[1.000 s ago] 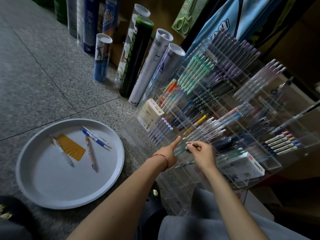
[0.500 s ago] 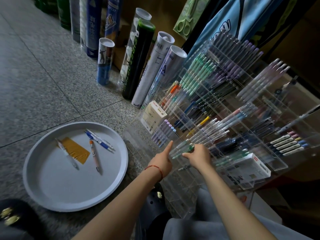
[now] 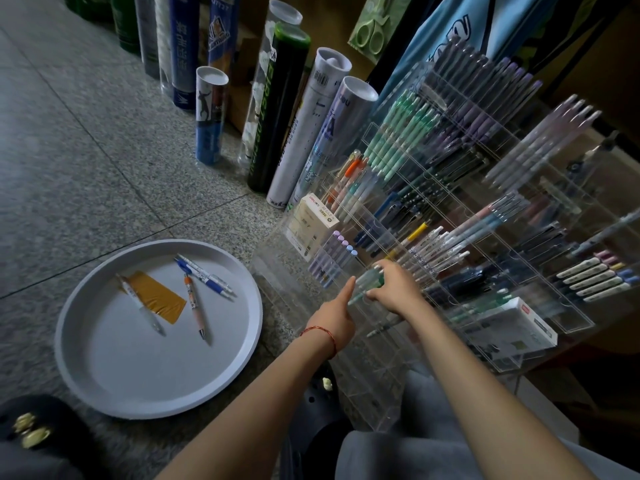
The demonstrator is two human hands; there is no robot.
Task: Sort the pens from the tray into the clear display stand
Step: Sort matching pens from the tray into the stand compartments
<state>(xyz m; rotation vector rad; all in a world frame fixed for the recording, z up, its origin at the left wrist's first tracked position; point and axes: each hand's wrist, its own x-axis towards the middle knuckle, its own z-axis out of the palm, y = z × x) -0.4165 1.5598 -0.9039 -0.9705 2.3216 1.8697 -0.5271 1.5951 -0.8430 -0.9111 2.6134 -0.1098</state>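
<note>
A round grey tray [image 3: 104,393] lies on the floor at the left. In it are a clear pen [image 3: 140,304], an orange pen [image 3: 194,308] and two blue pens [image 3: 204,278]. The clear display stand [image 3: 277,275] slopes up to the right, its slots full of pens. My right hand [image 3: 394,289] grips a small bundle of green pens [image 3: 367,283] over a low front slot. My left hand [image 3: 336,317] has its fingers curled and its thumb stretched out, with the tip at the bundle's lower end.
A yellow-brown slip of paper [image 3: 156,296] lies in the tray. Tall shuttlecock tubes [image 3: 277,109] stand along the back, left of the stand. A white box [image 3: 313,220] and another box [image 3: 512,327] sit in the stand. A dark shoe [image 3: 31,434] is at the bottom left.
My right hand has gone from pinching the pen tops to gripping the green bundle, now a little nearer my left thumb. The tray's pens have not moved.
</note>
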